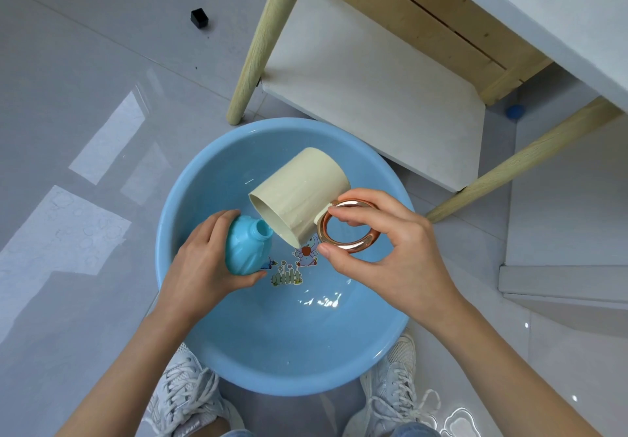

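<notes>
The left hand [200, 263] has its fingers curled round a small light-blue plastic bottle [246, 248], tipped with its open neck toward a cream ceramic mug [299, 195]. The right hand [390, 253] pinches the mug's copper ring handle [348, 227], tilting it above a round blue plastic basin [210, 351] on the grey tiled floor [85, 80].

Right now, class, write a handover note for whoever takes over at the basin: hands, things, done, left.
Left hand: grips the uncapped blue bottle, mouth towards the cream mug.
Right hand: pinches the mug's copper ring handle; mug tilted, rim beside the bottle mouth.
Both are over the blue basin, which seems wet.
Done: both held up, lined up; no stream visible.
Left: probably pour or rinse, then set both down.
</notes>
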Action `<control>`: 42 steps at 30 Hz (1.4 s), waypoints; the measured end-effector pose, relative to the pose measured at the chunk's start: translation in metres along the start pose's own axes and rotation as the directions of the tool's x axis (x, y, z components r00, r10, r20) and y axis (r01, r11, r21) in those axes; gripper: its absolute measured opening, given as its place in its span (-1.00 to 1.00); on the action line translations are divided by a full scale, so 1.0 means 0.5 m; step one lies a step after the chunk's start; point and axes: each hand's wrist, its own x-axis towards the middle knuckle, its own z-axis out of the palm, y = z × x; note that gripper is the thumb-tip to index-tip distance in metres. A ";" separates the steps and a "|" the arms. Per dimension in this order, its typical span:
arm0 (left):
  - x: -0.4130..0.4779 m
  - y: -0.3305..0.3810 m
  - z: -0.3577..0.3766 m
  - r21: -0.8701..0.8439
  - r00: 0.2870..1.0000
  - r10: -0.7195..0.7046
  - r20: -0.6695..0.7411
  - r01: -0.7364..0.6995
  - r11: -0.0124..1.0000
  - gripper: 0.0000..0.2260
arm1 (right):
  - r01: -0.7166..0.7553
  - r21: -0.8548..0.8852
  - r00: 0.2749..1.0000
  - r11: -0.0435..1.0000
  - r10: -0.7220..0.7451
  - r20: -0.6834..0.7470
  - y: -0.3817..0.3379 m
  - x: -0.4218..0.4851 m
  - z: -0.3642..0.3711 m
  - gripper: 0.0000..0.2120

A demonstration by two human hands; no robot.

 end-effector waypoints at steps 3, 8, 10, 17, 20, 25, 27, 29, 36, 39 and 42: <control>0.000 0.000 0.000 0.000 1.000 -0.002 0.002 0.002 1.000 -0.18 | 0.008 -0.005 1.000 1.000 -0.008 0.001 0.000 0.000 0.000 -0.65; -0.001 -0.001 0.001 0.000 1.000 -0.001 0.003 0.001 1.000 -0.18 | 0.025 -0.026 1.000 0.999 -0.025 0.003 -0.001 -0.002 0.001 -0.64; 0.000 -0.002 0.002 0.000 1.000 0.002 0.005 -0.002 1.000 -0.18 | 0.031 -0.041 1.000 0.999 -0.031 0.004 -0.002 -0.002 0.001 -0.65; 0.000 -0.003 0.001 0.000 1.000 -0.002 0.003 0.002 1.000 -0.19 | 0.069 -0.060 0.998 0.996 -0.069 0.003 -0.005 -0.003 0.002 -0.65; 0.002 -0.003 0.002 -0.001 1.000 0.003 0.007 -0.003 1.000 -0.19 | 0.092 -0.072 0.996 0.993 -0.091 0.008 -0.005 -0.004 0.003 -0.65; 0.001 -0.003 0.001 0.005 1.000 0.012 -0.001 -0.012 1.000 -0.19 | 0.120 -0.085 0.993 0.989 -0.119 0.020 -0.006 -0.005 0.002 -0.64; 0.001 -0.003 0.001 0.008 1.000 0.013 -0.002 -0.013 1.000 -0.18 | 0.136 -0.099 0.991 0.986 -0.134 0.022 -0.006 -0.006 0.003 -0.64; 0.001 -0.004 0.002 0.012 1.000 0.016 -0.004 -0.016 1.000 -0.18 | 0.152 -0.111 0.988 0.982 -0.150 0.023 -0.005 -0.007 0.004 -0.64; 0.001 -0.005 0.004 0.017 0.999 0.039 -0.010 -0.038 0.999 -0.19 | 0.207 -0.181 0.978 0.961 -0.202 0.045 -0.005 -0.012 0.008 -0.64; 0.002 -0.006 0.004 0.011 0.999 0.032 -0.015 -0.031 0.999 -0.18 | 0.229 -0.223 0.973 0.947 -0.217 0.078 -0.002 -0.015 0.009 -0.65; 0.002 -0.005 0.003 0.003 1.000 0.022 -0.015 -0.022 1.000 -0.19 | 0.249 -0.240 0.967 0.938 -0.228 0.110 0.006 -0.022 0.011 -0.66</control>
